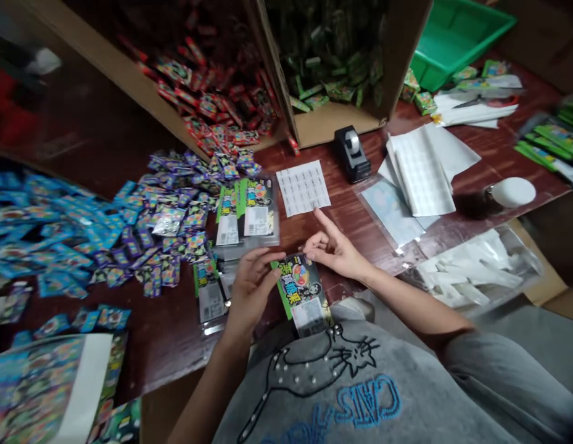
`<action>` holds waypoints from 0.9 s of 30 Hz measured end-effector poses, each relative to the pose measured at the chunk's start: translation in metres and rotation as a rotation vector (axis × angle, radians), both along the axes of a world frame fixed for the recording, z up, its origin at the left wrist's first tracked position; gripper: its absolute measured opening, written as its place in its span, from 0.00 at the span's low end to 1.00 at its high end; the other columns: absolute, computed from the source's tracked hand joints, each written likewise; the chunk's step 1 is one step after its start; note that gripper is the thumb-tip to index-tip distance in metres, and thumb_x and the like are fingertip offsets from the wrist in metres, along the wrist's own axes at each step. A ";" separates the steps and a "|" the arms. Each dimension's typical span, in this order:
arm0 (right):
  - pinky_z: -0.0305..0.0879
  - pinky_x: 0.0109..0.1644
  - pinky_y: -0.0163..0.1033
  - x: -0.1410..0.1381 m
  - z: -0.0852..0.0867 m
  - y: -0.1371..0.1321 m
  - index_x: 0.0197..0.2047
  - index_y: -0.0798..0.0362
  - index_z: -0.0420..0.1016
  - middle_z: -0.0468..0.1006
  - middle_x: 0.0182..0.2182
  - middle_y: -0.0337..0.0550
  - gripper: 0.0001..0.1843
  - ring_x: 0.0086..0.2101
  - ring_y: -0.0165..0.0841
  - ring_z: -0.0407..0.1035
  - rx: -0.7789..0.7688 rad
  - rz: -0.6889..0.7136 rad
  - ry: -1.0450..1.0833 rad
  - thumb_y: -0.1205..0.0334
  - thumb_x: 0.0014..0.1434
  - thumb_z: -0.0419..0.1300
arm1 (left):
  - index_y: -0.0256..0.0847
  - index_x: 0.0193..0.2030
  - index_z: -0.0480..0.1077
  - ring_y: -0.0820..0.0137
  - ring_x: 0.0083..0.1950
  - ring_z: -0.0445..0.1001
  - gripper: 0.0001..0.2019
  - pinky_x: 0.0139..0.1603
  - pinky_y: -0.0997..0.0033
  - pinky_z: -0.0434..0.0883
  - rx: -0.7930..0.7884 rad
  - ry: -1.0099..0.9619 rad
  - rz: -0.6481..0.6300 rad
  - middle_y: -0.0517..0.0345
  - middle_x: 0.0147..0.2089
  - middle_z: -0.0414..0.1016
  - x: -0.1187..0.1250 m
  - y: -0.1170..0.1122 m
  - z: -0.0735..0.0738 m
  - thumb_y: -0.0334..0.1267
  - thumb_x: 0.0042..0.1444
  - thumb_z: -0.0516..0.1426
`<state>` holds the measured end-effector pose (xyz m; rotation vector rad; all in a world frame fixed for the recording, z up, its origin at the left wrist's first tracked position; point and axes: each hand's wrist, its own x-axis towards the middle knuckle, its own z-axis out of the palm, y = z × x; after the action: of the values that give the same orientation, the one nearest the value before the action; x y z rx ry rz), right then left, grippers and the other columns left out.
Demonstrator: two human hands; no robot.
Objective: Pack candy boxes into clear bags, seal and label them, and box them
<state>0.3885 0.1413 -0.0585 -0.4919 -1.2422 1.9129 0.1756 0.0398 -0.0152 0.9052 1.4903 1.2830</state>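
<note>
My left hand (251, 285) grips the left edge of a green printed card packet (301, 293) held just above the table's near edge, against my grey shirt. My right hand (332, 246) rests on the packet's top right corner, index finger stretched out towards a white sticker sheet (303, 187), other fingers curled. Finished green packets (247, 209) in clear sleeves lie stacked just left of the sheet, and another packet (208, 290) lies beside my left wrist.
Piles of small blue and purple sachets (129, 228) cover the left of the dark wooden table (351, 213). Cardboard boxes (323, 120) of red and green sachets stand behind. A black tape dispenser (351, 153), white sheets (425, 169), clear bags (471, 271) and a green tray (453, 37) lie right.
</note>
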 end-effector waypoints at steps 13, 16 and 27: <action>0.74 0.38 0.34 -0.039 0.043 0.023 0.84 0.59 0.35 0.85 0.34 0.34 0.69 0.30 0.26 0.75 -0.258 0.182 -0.289 0.64 0.54 0.77 | 0.40 0.37 0.82 0.59 0.45 0.84 0.20 0.53 0.58 0.79 -0.214 -0.006 -0.094 0.50 0.41 0.88 -0.043 0.020 0.008 0.56 0.51 0.74; 0.77 0.45 0.37 -0.038 0.044 0.020 0.84 0.57 0.33 0.85 0.35 0.34 0.69 0.33 0.28 0.77 -0.174 0.189 -0.332 0.63 0.57 0.76 | 0.41 0.39 0.83 0.58 0.46 0.85 0.19 0.56 0.56 0.80 -0.166 0.084 -0.201 0.49 0.45 0.88 -0.055 0.014 0.004 0.56 0.56 0.71; 0.70 0.53 0.42 -0.027 0.079 0.040 0.48 0.53 0.82 0.82 0.43 0.42 0.12 0.44 0.32 0.74 0.490 0.275 -0.572 0.54 0.69 0.68 | 0.44 0.37 0.81 0.62 0.49 0.85 0.13 0.59 0.57 0.81 -0.009 0.143 -0.174 0.50 0.47 0.88 -0.051 -0.001 -0.012 0.51 0.59 0.70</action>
<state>0.3614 0.1813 0.0205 -0.6501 -2.1741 1.6352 0.1249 0.0391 -0.0270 1.1147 1.4891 1.1037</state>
